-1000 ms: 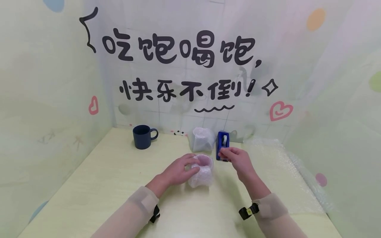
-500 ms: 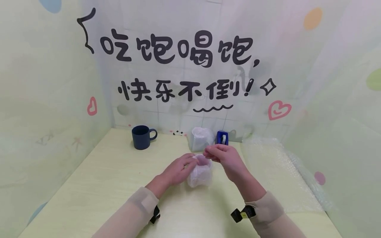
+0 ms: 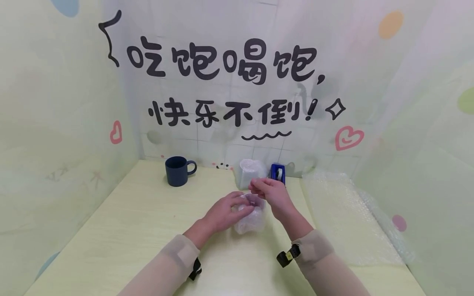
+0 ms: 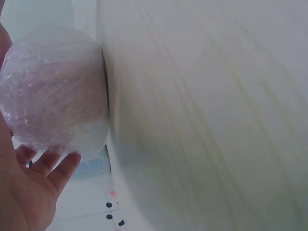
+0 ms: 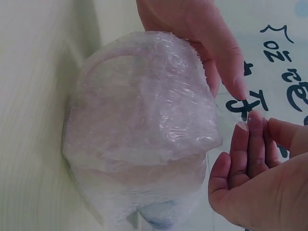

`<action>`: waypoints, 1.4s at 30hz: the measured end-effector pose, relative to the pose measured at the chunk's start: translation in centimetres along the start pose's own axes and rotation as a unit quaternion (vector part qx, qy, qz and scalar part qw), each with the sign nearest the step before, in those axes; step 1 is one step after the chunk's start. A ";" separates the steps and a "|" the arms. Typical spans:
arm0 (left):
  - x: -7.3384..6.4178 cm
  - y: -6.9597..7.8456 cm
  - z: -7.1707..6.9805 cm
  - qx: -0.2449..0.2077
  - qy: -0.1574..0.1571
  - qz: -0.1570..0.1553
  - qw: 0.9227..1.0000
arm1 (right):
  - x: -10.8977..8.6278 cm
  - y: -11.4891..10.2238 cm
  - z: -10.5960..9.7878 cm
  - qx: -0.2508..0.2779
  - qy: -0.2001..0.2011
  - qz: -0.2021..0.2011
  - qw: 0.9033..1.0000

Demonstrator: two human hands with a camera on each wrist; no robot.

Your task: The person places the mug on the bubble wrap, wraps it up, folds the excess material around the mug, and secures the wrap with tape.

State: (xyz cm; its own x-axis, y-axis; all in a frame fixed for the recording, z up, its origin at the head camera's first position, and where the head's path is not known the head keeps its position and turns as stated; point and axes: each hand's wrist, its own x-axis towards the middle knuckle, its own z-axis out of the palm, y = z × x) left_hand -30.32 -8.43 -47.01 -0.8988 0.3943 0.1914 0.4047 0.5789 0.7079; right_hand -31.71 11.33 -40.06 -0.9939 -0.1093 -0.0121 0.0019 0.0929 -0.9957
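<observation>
A pinkish mug wrapped in bubble wrap (image 3: 249, 225) stands on the table in front of me; in the right wrist view, the wrapped mug (image 5: 139, 110) fills the middle. My left hand (image 3: 224, 213) holds it from the left, fingers along its side and thumb over the near top. In the left wrist view, fingertips of the left hand (image 4: 31, 192) touch the wrap. Just above the mug's top, my right hand (image 3: 273, 198) pinches a small strip of clear tape (image 5: 256, 120) between thumb and index finger; the strip is thin and hard to see.
Behind stands another bubble-wrapped object (image 3: 249, 172), beside a blue tape dispenser (image 3: 278, 173). A dark blue mug (image 3: 177, 170) is at the back left. Flat bubble wrap sheets (image 3: 348, 218) lie along the right side, and walls enclose the table (image 3: 148, 246).
My right hand has come from the tape dispenser leftward to above the wrapped mug, with tape between its fingers. The left hand stays at the mug, its thumb shifting slightly over the opening.
</observation>
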 end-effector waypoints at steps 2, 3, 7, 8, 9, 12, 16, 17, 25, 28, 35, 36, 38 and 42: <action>0.0 0.2 0.1 0.005 0.005 -0.005 1.000 | 0.2 0.2 0.0 0.003 0.000 -0.003 1.000; 0.0 0.3 0.1 0.004 0.007 -0.006 1.000 | 0.4 0.3 0.0 0.003 0.000 -0.003 1.000; -0.1 0.4 0.1 0.001 0.012 -0.007 1.000 | 1.0 0.8 -0.2 -0.012 0.005 -0.013 1.000; -0.1 0.4 0.1 0.002 0.009 -0.008 1.000 | 1.1 1.0 -0.2 -0.024 0.010 -0.015 1.000; -0.2 0.3 0.1 0.002 0.008 -0.009 1.000 | 1.3 1.2 -0.3 -0.036 0.015 -0.020 0.999; -0.3 0.2 0.1 0.006 0.002 -0.010 1.000 | 1.7 1.8 -0.5 -0.069 0.030 -0.034 0.997; -0.3 0.2 0.1 0.009 0.001 -0.006 1.000 | 2.3 2.8 -0.7 -0.090 0.036 -0.027 0.995; -0.3 0.2 0.1 0.008 0.002 -0.003 1.000 | 2.4 3.0 -0.7 -0.094 0.035 -0.021 0.995; -0.2 0.5 0.1 0.006 0.002 -0.001 1.000 | 2.7 4.9 -0.7 -0.102 0.026 0.008 0.994; -0.2 0.4 0.2 0.007 0.003 -0.001 1.000 | 2.7 5.3 -0.7 -0.106 0.024 0.007 0.994; -0.2 0.3 0.2 0.003 0.010 0.001 1.000 | 2.6 5.5 -0.7 -0.125 0.018 0.011 0.992; -0.2 0.3 0.2 0.002 0.010 0.000 1.000 | 2.6 5.5 -0.7 -0.131 0.019 0.014 0.991; -0.2 0.3 0.2 0.000 0.010 -0.001 1.000 | 2.6 5.5 -0.7 -0.142 0.023 0.018 0.989; -0.2 0.3 0.2 0.000 0.012 0.001 1.000 | 2.6 5.1 -0.6 -0.162 0.034 -0.005 0.986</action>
State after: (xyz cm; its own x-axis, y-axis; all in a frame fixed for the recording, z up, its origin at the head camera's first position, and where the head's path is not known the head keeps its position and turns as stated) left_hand -29.98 -8.22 -47.01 -0.9020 0.3782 0.2083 0.4059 0.5784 0.7076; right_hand -34.38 12.11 -45.12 -0.9988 -0.0459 0.0148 -0.0321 0.4043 -0.9140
